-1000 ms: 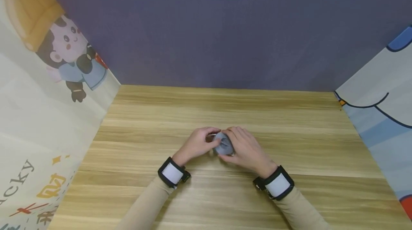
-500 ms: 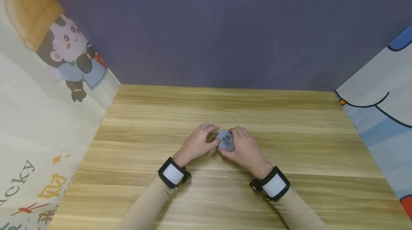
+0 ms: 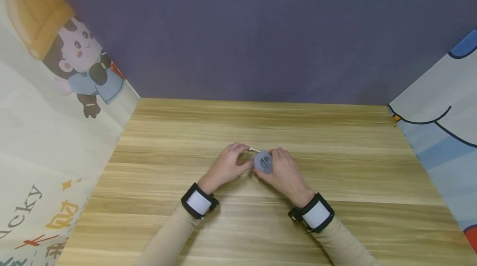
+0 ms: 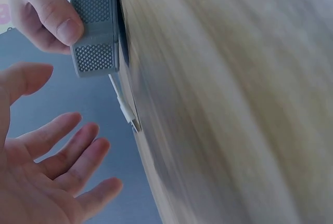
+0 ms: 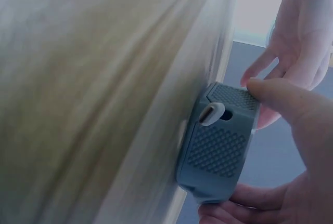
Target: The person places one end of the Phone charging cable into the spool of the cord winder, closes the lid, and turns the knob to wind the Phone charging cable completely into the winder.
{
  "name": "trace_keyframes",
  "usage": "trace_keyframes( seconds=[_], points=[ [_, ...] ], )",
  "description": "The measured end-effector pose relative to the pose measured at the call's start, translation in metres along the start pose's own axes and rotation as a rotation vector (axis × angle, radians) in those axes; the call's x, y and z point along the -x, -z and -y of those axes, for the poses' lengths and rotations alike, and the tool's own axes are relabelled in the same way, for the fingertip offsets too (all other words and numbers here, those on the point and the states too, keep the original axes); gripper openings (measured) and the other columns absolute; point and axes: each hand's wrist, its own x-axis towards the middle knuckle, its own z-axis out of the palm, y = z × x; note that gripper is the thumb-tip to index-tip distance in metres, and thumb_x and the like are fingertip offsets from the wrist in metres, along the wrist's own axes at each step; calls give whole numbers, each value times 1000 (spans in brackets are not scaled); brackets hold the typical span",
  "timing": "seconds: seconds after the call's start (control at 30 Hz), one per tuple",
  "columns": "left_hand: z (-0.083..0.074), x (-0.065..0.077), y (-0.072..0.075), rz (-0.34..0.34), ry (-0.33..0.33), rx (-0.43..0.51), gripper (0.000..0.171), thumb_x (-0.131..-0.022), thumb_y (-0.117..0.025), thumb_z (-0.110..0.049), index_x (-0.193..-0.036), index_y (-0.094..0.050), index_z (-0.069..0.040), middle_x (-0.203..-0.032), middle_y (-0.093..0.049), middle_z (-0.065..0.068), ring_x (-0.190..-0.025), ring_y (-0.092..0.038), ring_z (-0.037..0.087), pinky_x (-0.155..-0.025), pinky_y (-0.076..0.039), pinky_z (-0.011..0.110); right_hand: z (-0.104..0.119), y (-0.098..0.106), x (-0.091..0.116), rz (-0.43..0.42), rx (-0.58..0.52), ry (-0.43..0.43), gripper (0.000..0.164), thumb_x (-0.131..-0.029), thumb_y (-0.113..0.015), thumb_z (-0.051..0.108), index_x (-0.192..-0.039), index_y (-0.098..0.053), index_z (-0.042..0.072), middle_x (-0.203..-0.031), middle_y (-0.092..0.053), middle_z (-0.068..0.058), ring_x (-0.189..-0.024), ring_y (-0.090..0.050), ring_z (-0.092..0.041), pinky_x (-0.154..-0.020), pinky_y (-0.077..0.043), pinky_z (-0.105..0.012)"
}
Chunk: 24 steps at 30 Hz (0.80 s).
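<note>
A grey, many-sided cable winder (image 3: pixel 263 162) with textured side panels is gripped by my right hand (image 3: pixel 285 175), thumb on the near side and fingers on the far side. Its top carries a round recess with a bar across. A white cable end with a metal plug (image 4: pixel 130 115) sticks out at the far left, and a white USB-C plug (image 5: pixel 212 114) pokes from a slot on another side. My left hand (image 3: pixel 226 166) is beside the winder, fingers spread and apart from it in the left wrist view, index fingertip close to the metal plug in the head view.
The winder is at the wooden tabletop (image 3: pixel 208 125). A dark blue-grey panel (image 3: pixel 261 34) stands along the back edge. Printed cartoon panels flank the left side (image 3: pixel 56 142) and right side (image 3: pixel 443 146).
The winder and my right hand have shifted slightly, the winder to the right. My left fingers have come away from the winder, and the white plug now shows at its far left side.
</note>
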Motion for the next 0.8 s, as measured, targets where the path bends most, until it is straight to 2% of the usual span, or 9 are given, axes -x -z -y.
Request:
trace_keyframes(
  seconds=[0.33,0.57,0.7,0.8],
  points=[
    [7,3,6,-21,58,-42,52,-94,-75,-27,-138,-62,-4,-139,-62,16,-132,-56,34,-114,-44,49,0,-2,0,-7,20,-7,79,-81,-83,57,-110,-64,-13,-91,-61,-16,-75,-57,-22,-62,-53,-34],
    [12,3,13,-29,89,-87,53,-96,-73,-29,-139,-61,-1,-143,-59,19,-133,-55,36,-115,-43,50,-5,1,-1,46,-46,-59,85,-86,-79,57,-125,-59,-16,-102,-64,-22,-88,-63,-30,-76,-59,-43],
    [17,4,16,-77,77,-127,52,-95,-75,-28,-137,-62,-1,-141,-60,20,-132,-55,37,-115,-43,50,-14,5,-1,59,-123,-80,80,-90,-76,54,-129,-58,-14,-109,-65,-24,-96,-64,-34,-81,-59,-47],
    [22,6,19,-138,53,-150,50,-94,-75,-27,-134,-63,0,-139,-61,20,-130,-57,37,-114,-45,50,-23,10,0,80,-185,-79,74,-95,-72,50,-131,-58,-12,-112,-65,-23,-97,-62,-31,-81,-57,-46]
  ],
)
